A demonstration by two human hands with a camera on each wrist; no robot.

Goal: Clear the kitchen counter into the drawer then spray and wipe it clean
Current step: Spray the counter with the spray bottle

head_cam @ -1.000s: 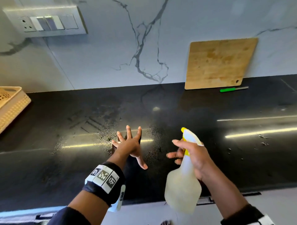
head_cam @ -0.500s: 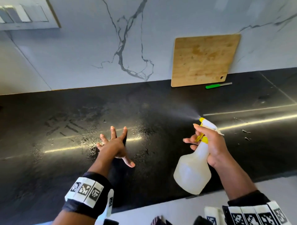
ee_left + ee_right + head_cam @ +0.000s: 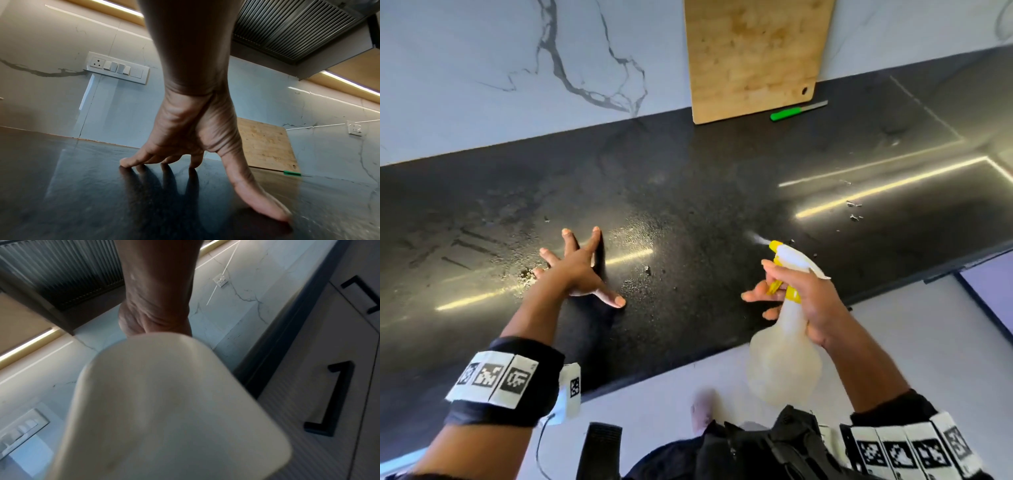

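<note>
My right hand (image 3: 796, 291) grips the neck of a translucent white spray bottle (image 3: 784, 356) with a yellow trigger, its fingers curled on the trigger, above the front edge of the black counter (image 3: 705, 192). A thin jet of mist leaves the nozzle (image 3: 774, 244) toward the upper left. In the right wrist view the bottle's base (image 3: 170, 410) fills the frame and hides the fingers. My left hand (image 3: 575, 267) rests on the wet counter with fingers spread and straight; in the left wrist view the left hand's fingertips (image 3: 127, 162) and thumb touch the surface.
A wooden cutting board (image 3: 753, 54) leans on the marble wall at the back, with a green-handled knife (image 3: 798, 110) lying beside it. Small crumbs (image 3: 854, 209) lie on the counter at the right. White cabinet fronts with black handles (image 3: 333, 400) sit below the counter edge.
The view has swung right, so the basket and switch panel have left the frame. The spray bottle moved right along the counter and is spraying again. The left hand stayed planted.
</note>
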